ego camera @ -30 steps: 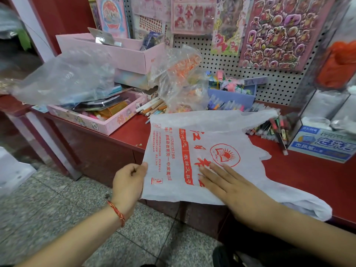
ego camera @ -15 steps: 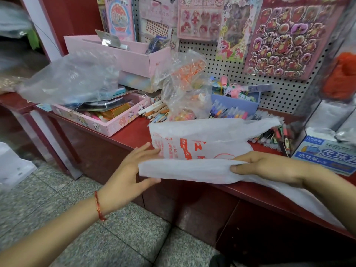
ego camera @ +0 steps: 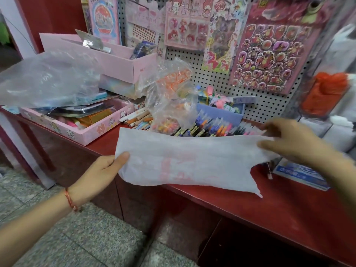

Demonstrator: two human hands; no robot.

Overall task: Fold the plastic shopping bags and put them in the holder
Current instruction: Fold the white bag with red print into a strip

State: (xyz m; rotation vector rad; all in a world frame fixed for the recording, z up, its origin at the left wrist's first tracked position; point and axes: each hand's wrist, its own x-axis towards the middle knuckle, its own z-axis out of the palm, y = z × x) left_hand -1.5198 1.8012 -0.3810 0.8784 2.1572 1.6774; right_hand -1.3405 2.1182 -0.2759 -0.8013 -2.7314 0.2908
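The left hand [ego camera: 100,168] and right hand [ego camera: 292,140] each pinch 1 end of the folded shopping bag [ego camera: 192,162] between their fingers, above the counter [ego camera: 279,212].

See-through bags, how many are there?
2. The left clear bag lies over the pink tray; the middle clear bag sits among the pens. The blurry right side may hide more.

Nothing legible: red print on white bag [ego camera: 183,162] too faint, blue box [ego camera: 294,172] lettering blurred.
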